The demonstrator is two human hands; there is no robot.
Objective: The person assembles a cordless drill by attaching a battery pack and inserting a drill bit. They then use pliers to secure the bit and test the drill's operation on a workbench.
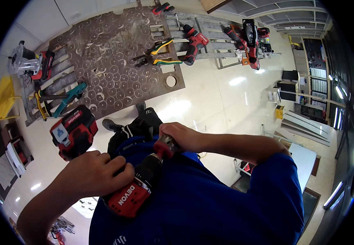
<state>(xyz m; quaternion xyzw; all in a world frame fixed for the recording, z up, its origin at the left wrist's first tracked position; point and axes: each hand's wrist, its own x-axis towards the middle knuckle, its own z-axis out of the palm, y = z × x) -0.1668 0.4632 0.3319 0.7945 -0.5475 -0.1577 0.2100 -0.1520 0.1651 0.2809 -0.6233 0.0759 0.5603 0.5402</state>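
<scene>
Far left of the left hand: a yellow plastic piece (2,102) lay beyond a slatted pallet (48,87) that carried a router (23,63) and bar clamps (60,98).
Just above the left hand: the red battery pack (74,131) at the foot of the drill's handle stuck up past the knuckles.
Left hand (93,173): it was closed around the grip of the cordless drill (138,185), fingers wrapped tight over the black handle.
Drill position: it sat between the two hands, close against the blue shirt (209,204) at chest height.
Drill axis: the long axis of the body ran from lower left to upper right, rear of the red housing nearest the left wrist, nose pointing up and right toward the right hand.
Right hand (185,136): it was clamped over the chuck (166,146) at the drill's nose (whether a bit sat in it could not be told).
Beyond the right hand: a brown board cut full of round holes (115,61) lay on the floor, with pliers (160,53), a second red drill (194,43) and a circular saw (250,38) on another pallet.
Risk: a squeeze of the trigger while the right hand gripped the chuck could, I judged, spin it against the palm; the drill's closeness to the shirt could let cloth catch.
Risk: a slack left grip could let the heavy battery end tip the tool down toward the shoes (111,123).
</scene>
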